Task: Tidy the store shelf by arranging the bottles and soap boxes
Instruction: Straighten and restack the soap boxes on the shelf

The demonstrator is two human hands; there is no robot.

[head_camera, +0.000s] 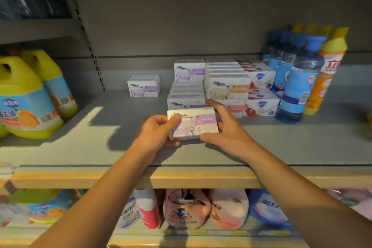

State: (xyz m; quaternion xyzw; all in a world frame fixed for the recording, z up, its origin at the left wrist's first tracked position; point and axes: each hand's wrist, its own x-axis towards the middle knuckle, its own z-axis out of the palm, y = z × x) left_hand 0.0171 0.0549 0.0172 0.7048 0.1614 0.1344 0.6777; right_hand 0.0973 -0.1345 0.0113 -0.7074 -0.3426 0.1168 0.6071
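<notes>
Both hands hold one purple soap box point(193, 125) over the grey shelf point(281, 147): the left hand point(156, 130) pinches its left end with curled fingers, the right hand point(223, 127) wraps its right end. The box is flat, rectangular cardboard with a sheep drawing. Just behind it stands a row of the same purple boxes point(186, 94), and right of that row are stacks of orange-label boxes point(227, 84) and red-and-white boxes point(261, 94). One single purple box point(144, 86) stands alone, behind and left of the held box. Far right of it are clear blue bottles point(298, 84) and a yellow-capped bottle point(326, 70). Far left are yellow plastic jugs point(24, 98) with handles.
</notes>
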